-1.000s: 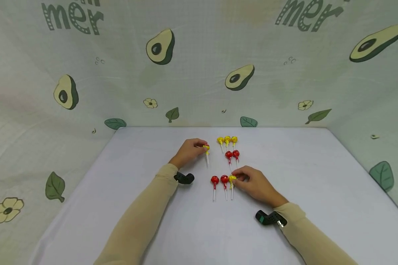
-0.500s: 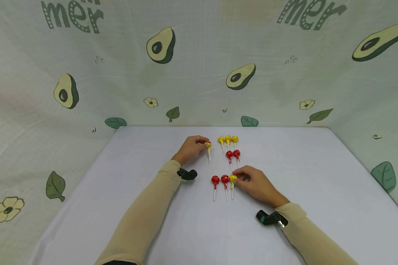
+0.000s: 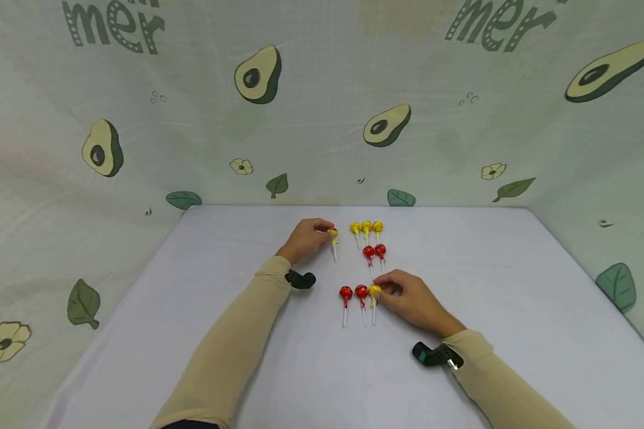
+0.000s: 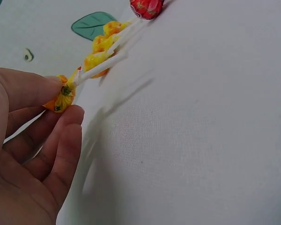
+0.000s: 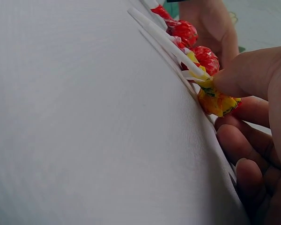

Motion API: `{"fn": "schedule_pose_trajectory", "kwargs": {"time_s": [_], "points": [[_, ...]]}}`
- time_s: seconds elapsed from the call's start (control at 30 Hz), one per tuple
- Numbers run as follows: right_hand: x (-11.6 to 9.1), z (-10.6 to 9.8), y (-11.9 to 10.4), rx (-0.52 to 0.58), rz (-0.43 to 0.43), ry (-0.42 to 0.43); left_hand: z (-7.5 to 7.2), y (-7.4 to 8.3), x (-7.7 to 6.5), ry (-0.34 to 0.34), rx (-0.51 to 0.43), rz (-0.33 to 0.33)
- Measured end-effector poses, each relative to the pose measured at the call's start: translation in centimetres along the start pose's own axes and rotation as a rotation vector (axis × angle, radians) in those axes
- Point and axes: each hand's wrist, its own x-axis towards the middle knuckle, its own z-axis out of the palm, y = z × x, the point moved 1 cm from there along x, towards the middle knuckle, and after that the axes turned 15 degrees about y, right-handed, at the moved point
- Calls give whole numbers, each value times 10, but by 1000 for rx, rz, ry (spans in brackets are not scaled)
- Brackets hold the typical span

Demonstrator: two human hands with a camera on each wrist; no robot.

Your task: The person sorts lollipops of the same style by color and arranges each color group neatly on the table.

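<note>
My left hand [image 3: 303, 241] pinches a yellow-wrapped lollipop [image 4: 62, 97] by its head between thumb and fingers. Its white stick slants out over the cloth, where a shadow falls apart from it. This lollipop is left of a back row of yellow lollipops [image 3: 367, 226]. Closer to me, my right hand [image 3: 414, 300] pinches another yellow lollipop [image 5: 214, 99] near the base of its head. That one lies at the right end of a row, beside two red lollipops [image 3: 361, 291], sticks toward me.
Two more red lollipops [image 3: 380, 251] lie between the back yellow row and the near row, just beyond my right hand's fingertips. White cloth covers the table [image 3: 488, 268]. A printed fabric backdrop [image 3: 322, 89] with avocados rises behind the table's far edge.
My left hand has moved slightly toward the back of the table with its yellow lollipop. The right hand stays in place, still pinching its lollipop.
</note>
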Motion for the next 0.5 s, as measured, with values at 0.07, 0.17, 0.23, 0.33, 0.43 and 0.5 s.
{"fn": "schedule_pose_trajectory", "kwargs": {"time_s": [0.07,0.17,0.23,0.33,0.43,0.5], "points": [[0,0,-1,-4,-3,2,0,0,2,5,4,1],[0,0,-1,-5,-8,8,1,1,4,11,27,7],[0,-1,-2,-3,-9,12,3,1,6,8,48,21],[0,-1,-1,-2,-11,17,5,2,9,4,67,40],[0,0,0,-3,-18,18,7,3,10,9,71,42],[0,1,0,2,-20,16,8,2,12,16,75,38]]}}
